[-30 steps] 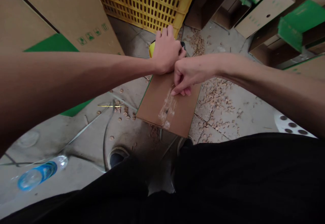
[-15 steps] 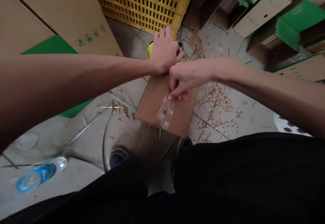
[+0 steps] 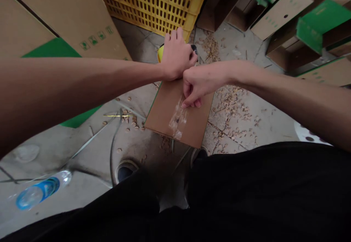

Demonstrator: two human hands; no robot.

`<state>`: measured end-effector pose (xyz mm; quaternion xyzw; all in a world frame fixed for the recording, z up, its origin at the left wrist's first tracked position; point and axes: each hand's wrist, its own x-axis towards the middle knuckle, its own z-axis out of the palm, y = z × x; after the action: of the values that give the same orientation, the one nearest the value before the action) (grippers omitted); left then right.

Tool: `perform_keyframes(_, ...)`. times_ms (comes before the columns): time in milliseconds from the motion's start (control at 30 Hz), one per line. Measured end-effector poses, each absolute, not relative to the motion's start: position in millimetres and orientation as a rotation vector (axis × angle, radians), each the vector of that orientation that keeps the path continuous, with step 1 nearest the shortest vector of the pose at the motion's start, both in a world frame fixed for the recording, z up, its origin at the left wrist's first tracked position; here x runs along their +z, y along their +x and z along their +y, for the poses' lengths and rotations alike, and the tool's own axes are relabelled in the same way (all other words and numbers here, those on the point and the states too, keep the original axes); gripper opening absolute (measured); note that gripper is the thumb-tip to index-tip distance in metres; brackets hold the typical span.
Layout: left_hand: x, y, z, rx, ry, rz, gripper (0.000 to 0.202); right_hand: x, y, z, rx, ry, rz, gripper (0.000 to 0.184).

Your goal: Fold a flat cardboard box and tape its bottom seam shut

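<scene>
A brown cardboard box (image 3: 159, 110) stands between my feet, with crinkled clear tape (image 3: 177, 122) along its top seam. My right hand (image 3: 201, 84) is closed, thumb and forefinger pinched at the upper end of that tape. Just beyond it, my left hand (image 3: 177, 53) reaches over the box's far edge, wrist against my right knuckles. Its fingers bend over a yellow-and-black thing that looks like a tape dispenser (image 3: 160, 53); most of it and my fingertips are hidden beneath the hand.
A yellow slotted crate (image 3: 153, 0) stands ahead. Large cartons (image 3: 74, 11) are at left, open boxes (image 3: 285, 48) at right. Small cardboard discs (image 3: 233, 103) litter the floor, with loose straps (image 3: 112, 143) and a plastic bottle (image 3: 41, 192). My shoes (image 3: 124, 170) flank the box.
The view has shifted very slightly. Both hands keep their places and poses over the box, with no visible change in the tape.
</scene>
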<state>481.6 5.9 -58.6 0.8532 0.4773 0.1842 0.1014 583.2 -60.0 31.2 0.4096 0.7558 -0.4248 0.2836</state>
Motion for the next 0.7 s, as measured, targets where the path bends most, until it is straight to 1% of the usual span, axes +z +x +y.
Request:
perform_keyframes(167,-59.4,481.8,6.7,0.558,2.519,1.389,0.055,30.3,584.5,-55.7,-1.246,1.160,1.937,0.044)
perform_keyframes(233,-60.7,482.0,7.7,0.576,2.506,1.379,0.054,31.6,585.2,-54.1,-1.212,1.165,1.940,0.042)
perform_keyframes(333,-63.2,482.3,9.6,0.592,2.490,1.363,0.054,35.0,586.3,-52.1,-1.148,1.222,1.928,0.045)
perform_keyframes(500,-67.2,481.4,12.2,0.614,2.479,1.337,0.055,38.5,592.1,-47.5,-1.152,1.300,1.923,0.043)
perform_keyframes(700,-66.3,481.6,11.1,0.641,2.468,1.339,0.066,39.4,595.0,-46.5,-1.069,1.285,1.966,0.042)
